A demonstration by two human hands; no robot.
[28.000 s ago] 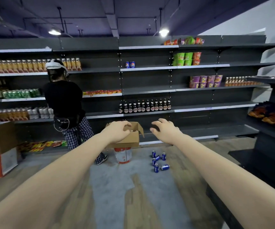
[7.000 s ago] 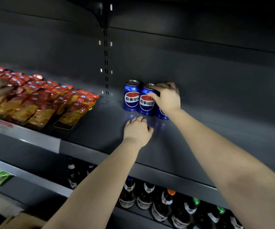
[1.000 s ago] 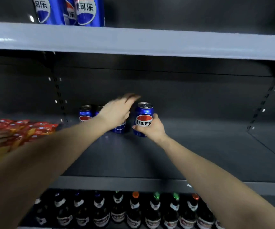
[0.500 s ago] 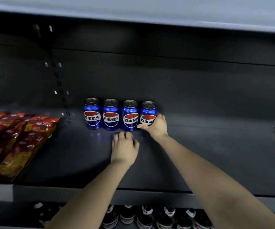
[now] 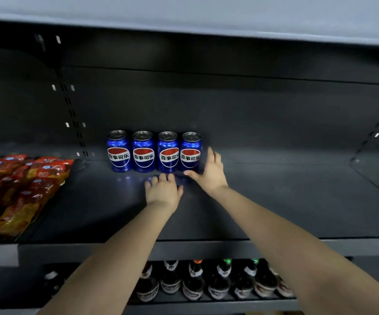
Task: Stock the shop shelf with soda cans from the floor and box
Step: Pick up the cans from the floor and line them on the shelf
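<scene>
your dark shelf [image 5: 275, 201] holds four blue pepsi cans [image 5: 155, 153] upright, side by side, near the back. red snack packets [image 5: 20, 189] lie to their left.

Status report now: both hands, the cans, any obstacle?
Left hand open, resting on shelf. Right hand open beside rightmost can. Four cans upright in one row. Snack packs far left, not in the way.

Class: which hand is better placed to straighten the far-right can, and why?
Probably right. The right hand lies open beside the far-right can, thumb at its base; the left hand rests on the shelf in front of the third can.
</scene>
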